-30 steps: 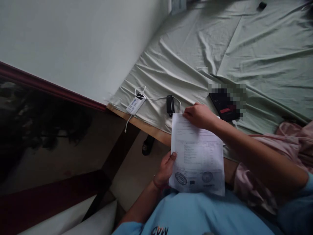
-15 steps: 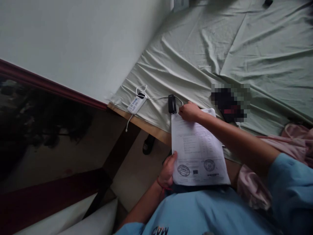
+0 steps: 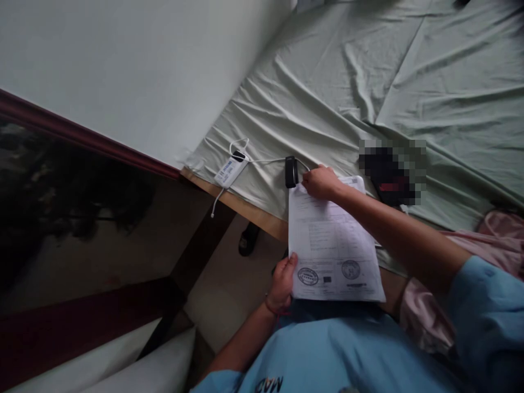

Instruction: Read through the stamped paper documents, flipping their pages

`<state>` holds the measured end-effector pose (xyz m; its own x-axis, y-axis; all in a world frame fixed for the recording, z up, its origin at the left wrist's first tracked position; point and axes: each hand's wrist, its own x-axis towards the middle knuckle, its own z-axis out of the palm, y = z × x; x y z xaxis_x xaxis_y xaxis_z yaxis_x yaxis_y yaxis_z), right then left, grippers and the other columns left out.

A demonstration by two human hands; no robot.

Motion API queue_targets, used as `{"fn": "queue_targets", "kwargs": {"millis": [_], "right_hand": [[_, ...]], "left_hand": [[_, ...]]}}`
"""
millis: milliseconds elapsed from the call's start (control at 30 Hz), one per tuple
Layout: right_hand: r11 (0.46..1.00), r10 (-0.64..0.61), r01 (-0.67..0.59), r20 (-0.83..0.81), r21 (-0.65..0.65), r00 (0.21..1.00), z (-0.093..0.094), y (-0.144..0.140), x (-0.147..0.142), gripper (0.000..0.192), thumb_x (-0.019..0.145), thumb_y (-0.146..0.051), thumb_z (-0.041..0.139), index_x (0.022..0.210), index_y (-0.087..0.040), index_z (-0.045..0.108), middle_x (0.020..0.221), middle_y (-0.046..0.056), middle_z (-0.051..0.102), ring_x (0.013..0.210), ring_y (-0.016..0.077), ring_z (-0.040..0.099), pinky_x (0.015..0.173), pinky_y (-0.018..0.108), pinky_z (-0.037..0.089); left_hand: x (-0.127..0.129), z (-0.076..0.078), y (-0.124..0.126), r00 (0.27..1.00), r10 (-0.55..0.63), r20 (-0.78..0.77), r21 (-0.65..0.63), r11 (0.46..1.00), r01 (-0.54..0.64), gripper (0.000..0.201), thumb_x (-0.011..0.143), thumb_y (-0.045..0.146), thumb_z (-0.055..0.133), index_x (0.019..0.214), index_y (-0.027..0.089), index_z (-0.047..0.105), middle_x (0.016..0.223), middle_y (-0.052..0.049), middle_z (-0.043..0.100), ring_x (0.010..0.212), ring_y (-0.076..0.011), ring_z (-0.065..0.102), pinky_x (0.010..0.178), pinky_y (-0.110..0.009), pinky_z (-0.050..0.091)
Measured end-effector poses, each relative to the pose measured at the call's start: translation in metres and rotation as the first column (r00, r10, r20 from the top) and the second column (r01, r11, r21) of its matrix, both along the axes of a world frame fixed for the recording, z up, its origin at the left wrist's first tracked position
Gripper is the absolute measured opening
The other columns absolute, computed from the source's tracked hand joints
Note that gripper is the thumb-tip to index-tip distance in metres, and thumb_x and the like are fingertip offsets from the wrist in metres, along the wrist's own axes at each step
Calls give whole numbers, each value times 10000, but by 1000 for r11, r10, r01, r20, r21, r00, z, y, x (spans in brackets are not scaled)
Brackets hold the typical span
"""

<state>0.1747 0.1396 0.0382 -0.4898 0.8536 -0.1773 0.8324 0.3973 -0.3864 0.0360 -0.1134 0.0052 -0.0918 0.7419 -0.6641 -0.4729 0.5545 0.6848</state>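
right hand [image 3: 321, 182] over stamped paper [image 3: 331, 245], print unreadable

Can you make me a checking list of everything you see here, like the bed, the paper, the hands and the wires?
Surface: bed sheet, pale green and wrinkled, over a bed with a wooden edge.
Things in hand: printed paper with two round stamps near its lower end, held over the bed's edge.
Clutter: white box and small black gadget on the sheet; a dark blurred-out thing; pink cloth at right.
Hands: left hand grips the paper's lower left edge; right hand pinches its top, beside the black gadget.
Cables: white cable runs between box and gadget; another end hangs off the bed.
Surroundings: white wall, dark red trim, a dark shoe on the floor.
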Motion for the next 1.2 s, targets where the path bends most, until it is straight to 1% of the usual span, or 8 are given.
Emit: {"fn": "queue_targets", "kwargs": {"millis": [300,433,533,667,767,833,967,1200], "right_hand": [[996,-11,13,-30,89,1000,-4,-6,-2,320,981,-304,479,919,-181,769,936,162,744,1071,360,565,848,463,390],[974,-18,36,-80,222,997,8,-13,1,318,999,-273,444,952,-214,753,995,159,729,1126,369,494,885,489,347],[938,64,-9,-147,348,987,14,-19,1,327,990,-192,424,999,-249,746,1025,131,727,1128,343,479,891,473,319],[916,209,-136,-159,378,965,15,-23,3,400,976,-124,404,1145,-290,727,1217,55,721,1189,290,482,960,442,278],[888,260,-181,-138,422,956,14,-23,3,449,990,-142,385,1292,-299,678,1467,31,599,1267,289,456,998,444,252],[865,302,-214,-129,454,945,13,-23,3,491,990,-131,367,1369,-294,633,1543,20,532,1303,283,442,1026,449,236],[864,349,-268,-123,427,929,12,-22,1,513,981,-104,356,1353,-302,650,1426,9,641,1291,257,466,1057,448,223],[898,310,-233,-161,372,937,10,-21,2,503,990,-128,365,1371,-304,643,1470,-14,612,1261,263,480,1039,453,256]], "left_hand": [[-9,2,4,996,-69,-53,28,997,71,657,686,637,830,944,40,735,899,-196,772,974,-354,746,887,-451,596],[-10,4,6,997,-64,-43,30,997,65,646,683,622,840,946,41,737,905,-194,772,989,-354,742,899,-454,591],[-11,3,6,997,-62,-36,21,998,63,648,675,626,844,925,38,735,914,-199,770,986,-355,740,895,-448,592],[-12,-2,3,999,-42,-24,17,999,43,641,674,619,848,936,46,731,949,-196,772,987,-349,741,888,-438,593],[-12,-4,1,999,-40,-20,17,999,40,622,693,606,842,940,47,730,967,-198,772,1000,-347,738,895,-434,589],[-13,-5,1,999,-45,-20,16,999,45,612,709,602,833,944,45,732,974,-201,771,1010,-348,736,899,-437,586],[-15,-4,0,999,-49,-14,23,999,49,592,726,587,827,960,51,737,973,-191,773,1008,-342,737,899,-434,585],[-18,-1,3,998,-57,-6,16,998,57,596,703,588,842,933,48,741,957,-193,772,1009,-347,735,910,-435,582]]}}
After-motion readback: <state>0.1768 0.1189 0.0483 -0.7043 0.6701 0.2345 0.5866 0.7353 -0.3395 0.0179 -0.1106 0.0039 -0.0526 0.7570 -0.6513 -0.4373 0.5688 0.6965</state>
